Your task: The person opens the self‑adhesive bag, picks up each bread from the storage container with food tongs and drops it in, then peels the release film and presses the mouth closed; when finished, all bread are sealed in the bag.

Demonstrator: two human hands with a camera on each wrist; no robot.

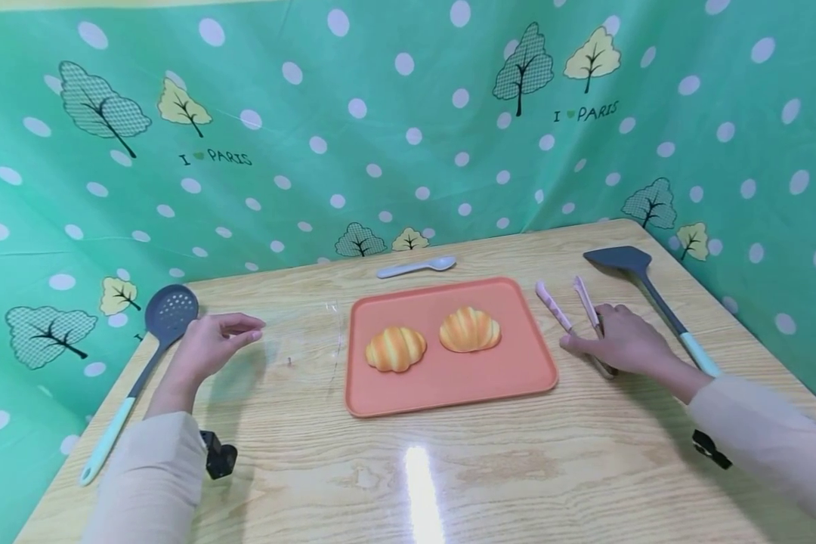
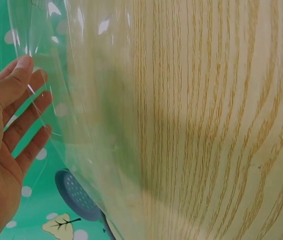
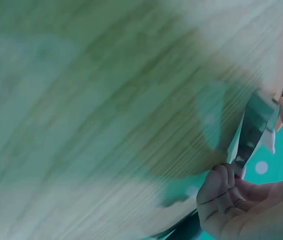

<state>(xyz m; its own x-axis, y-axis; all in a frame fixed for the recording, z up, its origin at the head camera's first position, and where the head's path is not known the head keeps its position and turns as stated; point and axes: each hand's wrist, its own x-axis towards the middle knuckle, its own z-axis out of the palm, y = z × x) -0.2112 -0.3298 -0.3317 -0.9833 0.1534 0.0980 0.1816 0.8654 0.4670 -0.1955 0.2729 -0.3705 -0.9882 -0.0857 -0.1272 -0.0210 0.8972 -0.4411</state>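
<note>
Your L hand (image 1: 221, 340) pinches the clear plastic (image 2: 99, 100) at its edge, w/ the sheet over the desk (image 1: 340, 468), L of the pink tray (image 1: 449, 393) w/ 2 croissants (image 1: 396, 349) on it. Your R hand (image 1: 622, 340) has thumb & fingers gripping the tongs (image 1: 587, 304), btwn tray & spatula (image 1: 666, 302), tips pointing away fr. you.

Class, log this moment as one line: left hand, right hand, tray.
left hand: pinches clear plastic | right hand: grips tongs | tray: two croissants, apart
</note>
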